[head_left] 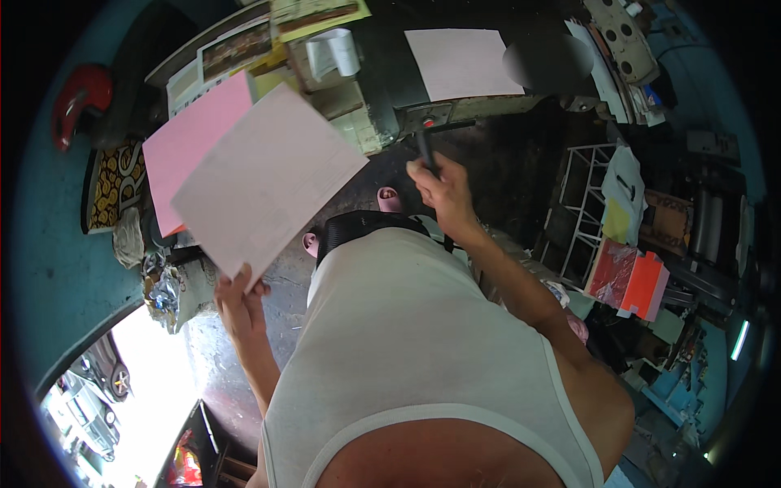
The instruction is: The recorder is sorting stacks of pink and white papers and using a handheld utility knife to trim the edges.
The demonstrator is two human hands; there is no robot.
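Observation:
My left hand (242,302) pinches the near corner of a large pale sheet of paper (272,183), with thumb and fingers closed on it. The sheet is held tilted above the floor, and its far left part overlaps a pink sheet (199,142). In my right hand (446,193) is a black handle (427,154), with the fingers wrapped round it. It rises toward a thin dark bar beside a red knob (429,124) at the dark table's edge. Whether handle and bar are joined I cannot tell. Another pale sheet (464,63) lies flat on the dark tabletop (382,49).
A white paper roll (333,53) sits on the cluttered left part of the table. At right stand a white wire rack (582,203) and an orange-red box (643,285). A foil-like bag (163,293) is by the bright doorway at left.

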